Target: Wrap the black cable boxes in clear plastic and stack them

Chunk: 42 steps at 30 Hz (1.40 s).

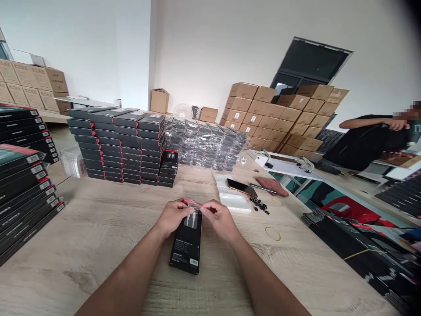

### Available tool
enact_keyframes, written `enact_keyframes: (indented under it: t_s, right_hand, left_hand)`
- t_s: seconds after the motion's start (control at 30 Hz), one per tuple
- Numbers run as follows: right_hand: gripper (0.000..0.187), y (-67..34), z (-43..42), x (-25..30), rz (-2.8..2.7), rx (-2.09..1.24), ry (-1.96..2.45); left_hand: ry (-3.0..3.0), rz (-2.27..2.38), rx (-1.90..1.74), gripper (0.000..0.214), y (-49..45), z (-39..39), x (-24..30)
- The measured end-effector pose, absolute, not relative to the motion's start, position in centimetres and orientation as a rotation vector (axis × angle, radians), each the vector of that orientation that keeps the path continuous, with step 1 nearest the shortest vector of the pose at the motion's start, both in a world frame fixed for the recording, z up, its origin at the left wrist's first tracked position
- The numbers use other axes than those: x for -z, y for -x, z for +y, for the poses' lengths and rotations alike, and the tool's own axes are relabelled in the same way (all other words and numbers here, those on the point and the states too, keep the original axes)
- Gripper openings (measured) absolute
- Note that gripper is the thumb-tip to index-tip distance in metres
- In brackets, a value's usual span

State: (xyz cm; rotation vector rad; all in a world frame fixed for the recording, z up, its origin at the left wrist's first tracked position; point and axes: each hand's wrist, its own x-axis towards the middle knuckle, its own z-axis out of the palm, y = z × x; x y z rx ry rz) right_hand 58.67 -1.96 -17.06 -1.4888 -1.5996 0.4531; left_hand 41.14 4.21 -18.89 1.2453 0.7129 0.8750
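A slim black cable box [186, 245] lies on the wooden table in front of me, its far end between my hands. Two pale connectors show through a small window, with white print and a barcode label lower down. My left hand [173, 216] grips the far left corner, thumb across the top. With thumb and fingers pinched, my right hand [219, 218] holds the far right corner, by the red end flap [192, 202]. The fingertips partly hide the flap, so I cannot tell how far it is folded.
Stacked black boxes [118, 145] stand beyond, beside plastic-wrapped ones [207, 142]. More stacks [24, 210] rise at left. To the right lie clear plastic bags [232, 197], a phone [241, 187], small black parts [259, 205] and a rubber band [272, 234]. Another person [365, 136] stands far right.
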Motion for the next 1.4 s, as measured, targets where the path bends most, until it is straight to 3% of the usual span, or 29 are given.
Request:
enact_keyframes:
  t_s: [0.13,0.3,0.43,0.6,0.77,0.93,1.17,1.4]
  right_hand:
    - [0.022,-58.8,-2.0,17.2,-1.457,-0.276,1.572]
    - [0.028,-57.8,-2.3,17.3,-1.722,0.143,1.653]
    - [0.03,-58.2,-2.2,17.0,-1.62,0.233,1.717]
    - [0.015,-58.7,-2.2,16.5,-1.644,0.234,1.608]
    - [0.019,-60.3,-1.8,16.7,-1.54,0.277,1.698]
    - [0.021,-60.5,-1.4,17.8,-1.763,0.03,1.617]
    - [0.027,-59.8,-1.9,17.8,-1.871,-0.301,1.488]
    - [0.031,-59.2,-2.6,16.4,-2.035,-0.094,1.563]
  left_hand:
    - [-1.275,0.759,-0.871,0.031,-41.1,4.4,19.1]
    - [-1.374,0.7,-0.851,0.028,-41.1,4.2,19.0]
    - [-1.424,0.738,-0.876,0.025,-41.3,4.2,18.9]
    - [-1.466,0.705,-0.837,0.02,-41.0,4.1,18.6]
    - [-1.133,0.739,-0.643,0.077,-38.6,3.2,17.4]
    - [-1.008,0.641,-0.454,0.068,-38.4,2.0,17.2]
    - [-1.19,0.746,-0.542,0.043,-39.8,2.0,17.4]
    - [-1.447,0.956,-0.807,0.072,-40.0,2.3,18.2]
